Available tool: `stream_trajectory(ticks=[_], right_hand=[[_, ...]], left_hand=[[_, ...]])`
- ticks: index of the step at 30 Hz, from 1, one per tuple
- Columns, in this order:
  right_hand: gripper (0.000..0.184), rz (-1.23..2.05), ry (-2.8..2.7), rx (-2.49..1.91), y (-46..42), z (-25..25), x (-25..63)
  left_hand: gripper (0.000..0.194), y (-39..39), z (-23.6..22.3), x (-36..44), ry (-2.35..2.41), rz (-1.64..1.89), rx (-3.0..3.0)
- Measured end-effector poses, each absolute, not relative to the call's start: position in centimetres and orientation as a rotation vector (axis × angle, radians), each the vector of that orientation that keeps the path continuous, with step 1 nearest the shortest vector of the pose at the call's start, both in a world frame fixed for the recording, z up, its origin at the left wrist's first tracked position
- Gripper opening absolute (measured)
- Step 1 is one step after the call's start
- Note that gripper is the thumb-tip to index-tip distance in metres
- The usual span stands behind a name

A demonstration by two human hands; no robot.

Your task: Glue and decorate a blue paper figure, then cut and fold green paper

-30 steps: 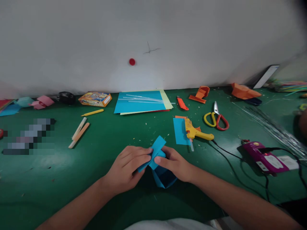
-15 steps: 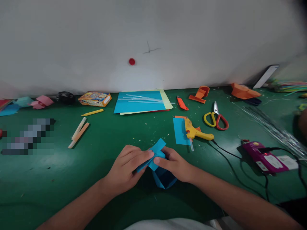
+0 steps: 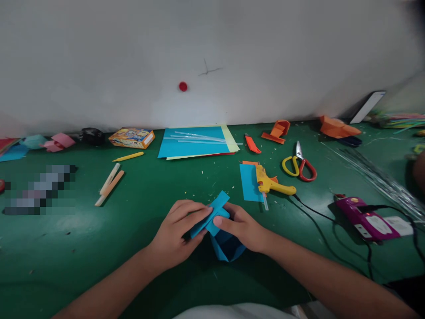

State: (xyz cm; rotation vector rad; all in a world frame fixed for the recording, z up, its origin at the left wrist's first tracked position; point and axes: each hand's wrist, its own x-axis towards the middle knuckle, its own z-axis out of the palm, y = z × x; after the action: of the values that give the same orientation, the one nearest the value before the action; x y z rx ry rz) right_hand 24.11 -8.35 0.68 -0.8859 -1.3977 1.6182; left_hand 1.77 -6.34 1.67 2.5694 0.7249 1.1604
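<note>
A folded blue paper piece [image 3: 219, 204] is held between my two hands, low in the middle of the view. It has a flat strip slanting up to the right and a hollow, cup-like part hanging below. My left hand [image 3: 181, 226] is closed on the strip's left end, fingers on top and thumb beneath. My right hand [image 3: 244, 228] wraps the right side, its thumb pressing on a small flap. Some of the right fingers are hidden behind the paper. Just beyond my right hand, a yellow glue gun [image 3: 265, 182] lies on small blue paper [image 3: 248, 188].
Red-and-yellow scissors [image 3: 300, 164], an orange cutter [image 3: 253, 144] and a purple power strip [image 3: 367, 219] with cords are on the right. Coloured sheets [image 3: 192, 148] with glue sticks lie at the back, against the white wall [image 3: 133, 66]. Markers [image 3: 111, 186] and a small box [image 3: 132, 138] are left.
My left fingers have shifted slightly on the strip, and its left part shows a little more. The right hand stays almost still.
</note>
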Motion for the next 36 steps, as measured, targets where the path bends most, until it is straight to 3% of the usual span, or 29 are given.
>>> stream_trajectory(ticks=[19, 27, 36], right_hand=[[0.046, 1.633, -1.403, -0.844, -8.4, 0.6, 24.0], [0.046, 1.635, -1.403, -0.863, -8.4, 0.7, 24.3], [0.059, 1.601, -1.435, -0.893, -8.0, 0.7, 25.3]], left_hand=[[0.008, -6.5, 1.7, 1.9, 0.805, 1.291, 2.638], [0.020, -6.8, 2.0, 1.1, 0.692, 1.179, 2.499], [0.034, -7.2, 1.9, 1.4, 0.563, 1.324, 2.699]])
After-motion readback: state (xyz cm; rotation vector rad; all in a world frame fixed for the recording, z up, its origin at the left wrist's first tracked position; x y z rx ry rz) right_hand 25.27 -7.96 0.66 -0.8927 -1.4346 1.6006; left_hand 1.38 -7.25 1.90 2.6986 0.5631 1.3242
